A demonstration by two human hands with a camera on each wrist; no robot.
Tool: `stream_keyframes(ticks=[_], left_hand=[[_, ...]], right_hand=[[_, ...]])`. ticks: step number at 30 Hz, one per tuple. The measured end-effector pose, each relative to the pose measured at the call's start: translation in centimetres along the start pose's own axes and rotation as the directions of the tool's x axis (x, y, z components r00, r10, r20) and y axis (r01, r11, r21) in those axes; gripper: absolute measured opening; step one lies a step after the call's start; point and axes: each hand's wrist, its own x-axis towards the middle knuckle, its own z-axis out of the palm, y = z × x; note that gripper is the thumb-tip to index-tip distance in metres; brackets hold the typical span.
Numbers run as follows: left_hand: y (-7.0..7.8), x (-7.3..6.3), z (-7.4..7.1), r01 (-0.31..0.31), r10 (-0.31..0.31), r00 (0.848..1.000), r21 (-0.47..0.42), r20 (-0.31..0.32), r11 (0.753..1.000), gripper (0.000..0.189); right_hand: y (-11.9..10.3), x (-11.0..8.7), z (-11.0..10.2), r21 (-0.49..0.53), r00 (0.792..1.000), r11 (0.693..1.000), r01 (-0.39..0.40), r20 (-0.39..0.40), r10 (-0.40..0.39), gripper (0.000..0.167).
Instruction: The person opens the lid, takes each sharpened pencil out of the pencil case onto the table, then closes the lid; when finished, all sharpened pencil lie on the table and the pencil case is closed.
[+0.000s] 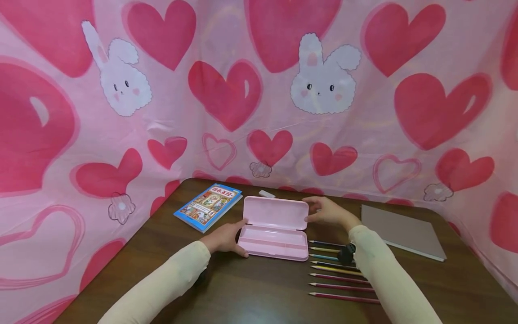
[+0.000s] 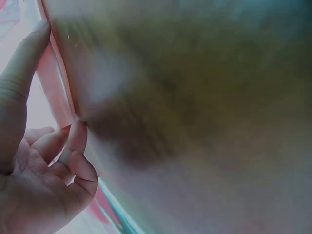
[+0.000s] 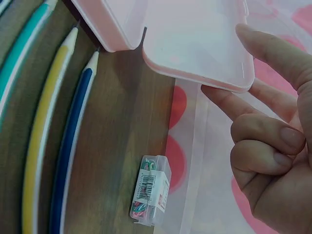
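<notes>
A pink pencil case (image 1: 259, 248) lies on the table with its lid (image 1: 275, 213) raised; its divided tray holds nothing. My left hand (image 1: 224, 238) grips the left end of the base, thumb at the front corner and fingers toward the hinge. In the left wrist view, that hand's thumb and fingertips (image 2: 78, 127) touch the case's pink edge. At the lid's upper right corner, my right hand (image 1: 328, 211) pinches the rim between thumb and forefinger, the other fingers partly curled. Several pencils (image 1: 340, 285) lie in a row right of the case, partly hidden by the right sleeve.
A blue comic-style book (image 1: 208, 207) lies at the back left, near a small white block (image 1: 267, 194) behind the lid. To the right is a grey notebook (image 1: 404, 229). A clear box of paper clips (image 3: 151, 190) shows near the table's far edge.
</notes>
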Motion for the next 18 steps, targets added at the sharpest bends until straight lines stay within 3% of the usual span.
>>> stream_keyframes(ticks=[6, 9, 13, 18], left_hand=[[0.0, -0.2, 0.4, -0.030, 0.024, 0.998, -0.098, -0.065, 0.995, 0.090], [0.1, -0.3, 0.5, -0.024, 0.013, 0.996, -0.129, -0.091, 0.991, 0.088], [0.2, -0.3, 0.8, -0.044, 0.026, 0.993, -0.155, -0.115, 0.987, 0.098], [-0.1, -0.6, 0.8, -0.058, 0.040, 0.994, -0.178, -0.100, 0.982, 0.113]], right_hand=[[-0.1, -1.5, 0.4, -0.045, 0.995, 0.995, 0.088, -0.036, -0.090, 0.060], [-0.4, -2.7, 1.0, -0.010, 0.995, 0.996, 0.087, -0.040, -0.088, 0.055], [-0.7, -4.4, 1.9, 0.001, 0.990, 0.991, 0.136, -0.032, -0.136, 0.045], [-0.6, -5.5, 3.2, -0.122, 0.975, 0.970, 0.209, -0.052, -0.217, 0.033]])
